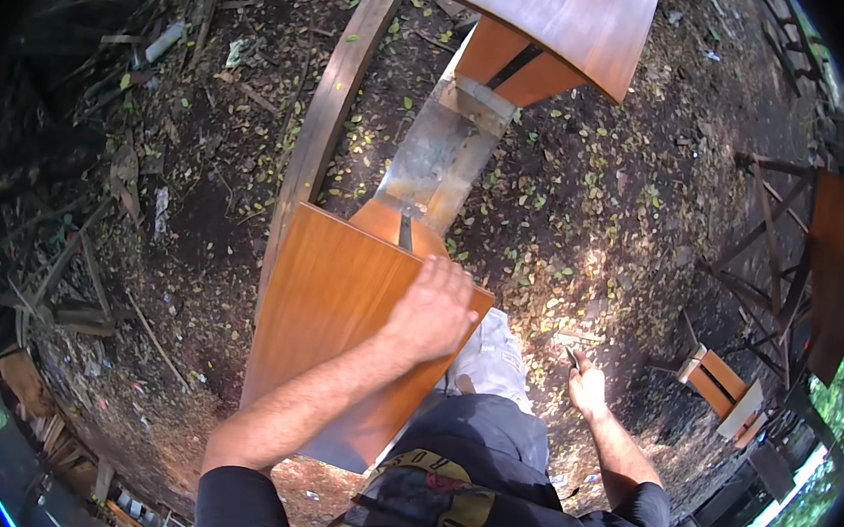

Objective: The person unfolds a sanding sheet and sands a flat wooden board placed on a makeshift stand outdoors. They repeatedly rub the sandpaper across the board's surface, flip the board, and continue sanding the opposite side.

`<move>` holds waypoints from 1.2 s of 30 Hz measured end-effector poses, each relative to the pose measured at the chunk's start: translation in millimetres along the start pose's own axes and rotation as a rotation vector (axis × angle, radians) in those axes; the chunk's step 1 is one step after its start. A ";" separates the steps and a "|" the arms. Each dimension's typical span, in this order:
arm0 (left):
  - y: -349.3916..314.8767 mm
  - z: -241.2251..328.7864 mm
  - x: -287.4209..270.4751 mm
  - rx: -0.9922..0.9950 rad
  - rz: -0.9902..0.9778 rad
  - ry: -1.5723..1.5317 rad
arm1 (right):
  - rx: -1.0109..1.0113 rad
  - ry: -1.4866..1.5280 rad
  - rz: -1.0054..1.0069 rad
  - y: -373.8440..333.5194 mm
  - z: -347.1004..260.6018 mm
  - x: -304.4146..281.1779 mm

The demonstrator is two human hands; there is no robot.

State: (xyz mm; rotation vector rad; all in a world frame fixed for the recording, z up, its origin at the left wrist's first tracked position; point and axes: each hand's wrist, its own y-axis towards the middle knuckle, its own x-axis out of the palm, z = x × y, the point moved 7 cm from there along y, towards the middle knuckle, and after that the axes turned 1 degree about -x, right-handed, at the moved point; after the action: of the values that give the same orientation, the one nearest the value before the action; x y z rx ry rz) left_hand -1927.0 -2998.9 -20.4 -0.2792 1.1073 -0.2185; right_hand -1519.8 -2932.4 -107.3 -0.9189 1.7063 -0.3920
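Note:
Over the near edge of a varnished wooden panel (pixel 338 306), my left hand (pixel 433 310) is laid with its fingers together and bent across the rim. The panel is reddish-brown and tilted, and it sits in front of my legs. My right hand (pixel 587 386) is out to the right, closed around a small dark tool (pixel 572 357) whose exact kind is too small to make out. A grey worn board (pixel 442 155) runs away from the panel. At its far end stands a second varnished panel (pixel 564 15) above an orange-brown support with a dark strip.
A long timber beam (pixel 342 86) lies on the leaf-covered ground to the left. At right stand a dark-legged wooden table (pixel 833 269) and a small wooden piece (pixel 718 380) with a dark stripe. Scrap wood (pixel 59 282) is piled at far left.

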 end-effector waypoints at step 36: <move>-100.8 -128.1 -104.5 -0.305 0.482 -0.212 | -0.554 -0.103 -0.159 46.0 -222.2 -62.5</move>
State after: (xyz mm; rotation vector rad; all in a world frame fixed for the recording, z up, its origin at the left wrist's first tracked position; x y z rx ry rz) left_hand -2091.1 -3076.0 47.7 -0.2897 0.9638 0.4038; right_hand -1736.0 -2898.2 -20.7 -1.4544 1.6780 0.0366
